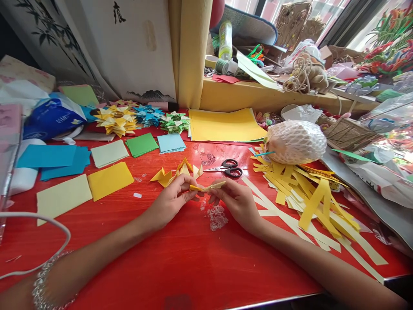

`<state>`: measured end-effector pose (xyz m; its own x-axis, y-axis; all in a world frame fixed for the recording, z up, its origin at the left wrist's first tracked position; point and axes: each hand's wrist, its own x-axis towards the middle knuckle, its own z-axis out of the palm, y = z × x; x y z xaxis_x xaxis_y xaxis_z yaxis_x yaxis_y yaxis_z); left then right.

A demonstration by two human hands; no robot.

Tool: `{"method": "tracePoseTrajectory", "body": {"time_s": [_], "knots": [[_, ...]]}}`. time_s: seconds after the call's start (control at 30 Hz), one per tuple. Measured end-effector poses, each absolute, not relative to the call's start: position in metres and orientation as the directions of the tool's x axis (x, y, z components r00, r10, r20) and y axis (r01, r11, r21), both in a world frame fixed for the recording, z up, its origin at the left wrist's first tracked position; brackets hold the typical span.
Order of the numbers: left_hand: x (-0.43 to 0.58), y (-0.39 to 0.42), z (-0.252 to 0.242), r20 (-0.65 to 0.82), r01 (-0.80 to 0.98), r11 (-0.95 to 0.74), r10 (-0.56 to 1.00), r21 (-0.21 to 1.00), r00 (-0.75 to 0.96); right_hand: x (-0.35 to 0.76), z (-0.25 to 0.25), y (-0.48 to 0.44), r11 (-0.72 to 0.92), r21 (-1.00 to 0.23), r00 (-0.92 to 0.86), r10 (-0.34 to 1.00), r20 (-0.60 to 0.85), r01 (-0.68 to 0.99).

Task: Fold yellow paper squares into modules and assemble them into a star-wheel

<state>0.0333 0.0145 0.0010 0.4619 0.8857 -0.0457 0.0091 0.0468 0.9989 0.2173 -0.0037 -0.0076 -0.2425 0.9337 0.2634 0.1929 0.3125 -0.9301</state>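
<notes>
Over the red table (193, 267), my left hand (176, 196) pinches the yellow end of a small folded paper piece (217, 186). Its pale yellow end is between the fingertips of my right hand (238, 201). Just behind my left hand lie several yellow folded paper pieces (164, 177) with pointed tips. Black-handled scissors (229, 168) rest behind my right hand, blades pointing left. A crumpled bit of clear plastic or tape (217, 217) lies below my hands. Some fingertips are hidden behind the paper.
Yellow paper strips (312, 206) spread at the right beside a net-wrapped round object (295, 142). Paper rectangles lie left, among them a yellow stack (110, 181) and a green stack (142, 145). Folded paper stars (116, 120) and yellow sheets (226, 125) sit behind. A white cable (61, 226) curves at left.
</notes>
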Motion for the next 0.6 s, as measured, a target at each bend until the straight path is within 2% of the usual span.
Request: {"method": "tracePoseTrajectory", "body": {"time_s": [0.27,0.6], "knots": [[0.0290,0.0143,0.0005,-0.014,-0.116,0.098,0.820,0.988,0.573,0.2177,-0.0066,-0.0048,0.402,-0.888,-0.258,0.903,0.344,0.224],[0.0263,0.0141,-0.0002,-0.055,-0.060,0.114,0.796,0.992,0.602,0.2176,-0.0085,-0.0087,0.425,-0.847,-0.241,0.901,0.361,0.318]]}}
